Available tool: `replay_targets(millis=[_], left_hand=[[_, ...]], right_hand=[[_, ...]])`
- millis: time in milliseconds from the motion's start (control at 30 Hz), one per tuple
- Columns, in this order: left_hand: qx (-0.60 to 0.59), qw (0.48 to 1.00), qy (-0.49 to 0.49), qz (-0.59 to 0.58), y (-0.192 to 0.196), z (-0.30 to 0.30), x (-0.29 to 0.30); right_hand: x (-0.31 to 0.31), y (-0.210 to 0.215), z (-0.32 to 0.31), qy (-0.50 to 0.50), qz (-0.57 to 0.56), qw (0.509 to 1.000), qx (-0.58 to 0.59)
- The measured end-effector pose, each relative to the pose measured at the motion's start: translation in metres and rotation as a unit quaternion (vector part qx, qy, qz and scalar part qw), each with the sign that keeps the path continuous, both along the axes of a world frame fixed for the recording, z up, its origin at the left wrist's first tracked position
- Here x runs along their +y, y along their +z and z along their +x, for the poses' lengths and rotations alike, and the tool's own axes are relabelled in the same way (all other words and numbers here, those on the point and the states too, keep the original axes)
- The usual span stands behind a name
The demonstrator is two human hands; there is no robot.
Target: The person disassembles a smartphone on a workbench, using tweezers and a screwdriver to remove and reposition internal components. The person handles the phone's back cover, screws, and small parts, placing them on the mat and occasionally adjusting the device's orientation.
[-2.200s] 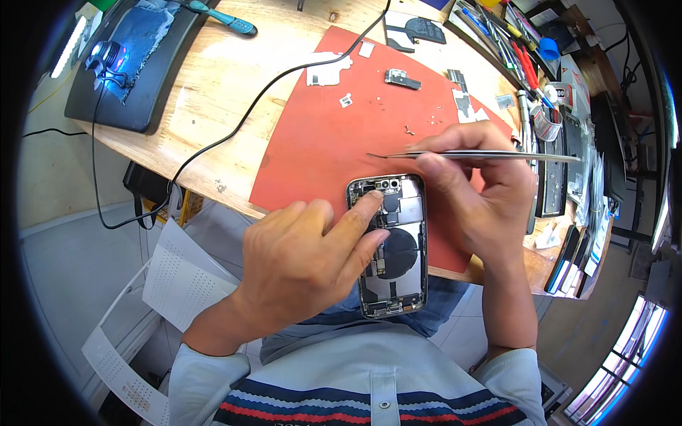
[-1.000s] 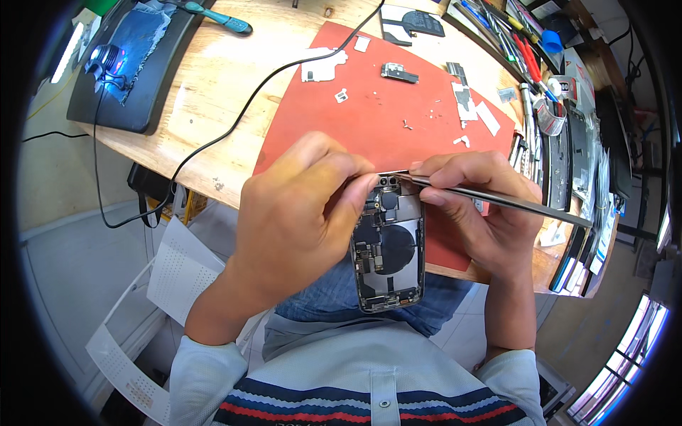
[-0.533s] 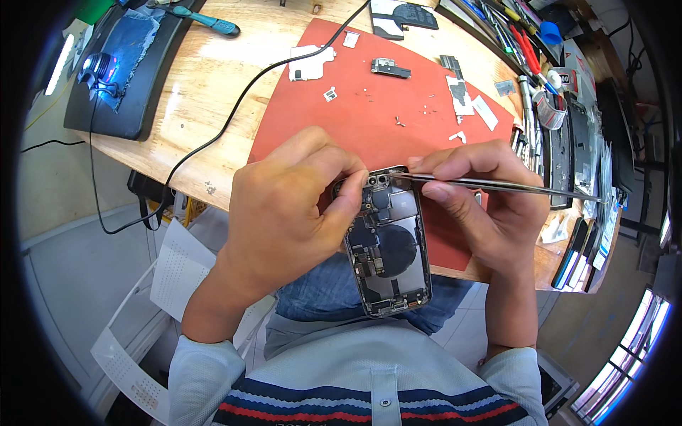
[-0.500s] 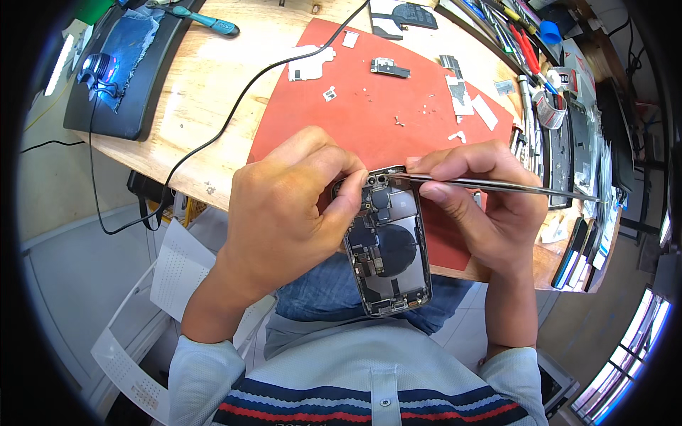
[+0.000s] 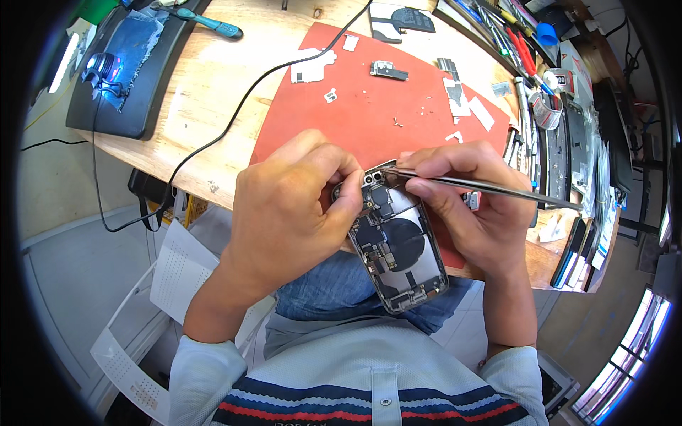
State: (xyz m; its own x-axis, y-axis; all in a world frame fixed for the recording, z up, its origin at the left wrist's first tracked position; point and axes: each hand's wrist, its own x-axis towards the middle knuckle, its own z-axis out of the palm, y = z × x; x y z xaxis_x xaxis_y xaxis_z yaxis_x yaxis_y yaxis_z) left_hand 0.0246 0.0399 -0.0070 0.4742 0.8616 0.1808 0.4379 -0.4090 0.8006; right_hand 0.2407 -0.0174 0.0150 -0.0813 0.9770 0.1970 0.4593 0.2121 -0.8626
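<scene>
Your left hand is pinching the phone, your right hand, tweezers; should these slip, you are risking scratched lenses.

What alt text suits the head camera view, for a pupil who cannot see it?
A person's left hand holds an opened phone by its upper left, while the right hand holds tweezers at its top end. Beyond, small parts lie on a red mat on a wooden table.

Opened phone, circuitry bared beside dark disc, aslant at table's near edge, camera end farthest; slim metal tweezers slant across, tips beside lenses.
</scene>
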Motion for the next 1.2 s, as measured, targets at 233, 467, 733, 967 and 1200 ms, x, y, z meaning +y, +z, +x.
replay_targets(millis=[233, 467, 733, 967, 1200], left_hand=[[-0.014, 0.999, 0.035, -0.004, 0.006, -0.002, -0.006], [-0.052, 0.996, 0.068, -0.036, 0.004, -0.012, -0.017], [-0.035, 0.989, -0.006, 0.141, -0.001, -0.037, -0.053], [-0.003, 0.993, -0.035, 0.112, -0.017, -0.030, -0.076], [-0.056, 0.989, -0.066, 0.119, -0.028, -0.014, -0.082]], right_hand=[[-0.036, 0.030, 0.017, -0.118, 0.085, 0.979, 0.143], [-0.095, 0.025, 0.036, -0.189, 0.034, 0.959, 0.206], [-0.118, 0.013, 0.042, -0.293, -0.121, 0.949, -0.003], [-0.090, -0.003, 0.040, -0.246, -0.107, 0.955, -0.124], [-0.074, -0.008, 0.034, -0.240, -0.089, 0.959, -0.122]])
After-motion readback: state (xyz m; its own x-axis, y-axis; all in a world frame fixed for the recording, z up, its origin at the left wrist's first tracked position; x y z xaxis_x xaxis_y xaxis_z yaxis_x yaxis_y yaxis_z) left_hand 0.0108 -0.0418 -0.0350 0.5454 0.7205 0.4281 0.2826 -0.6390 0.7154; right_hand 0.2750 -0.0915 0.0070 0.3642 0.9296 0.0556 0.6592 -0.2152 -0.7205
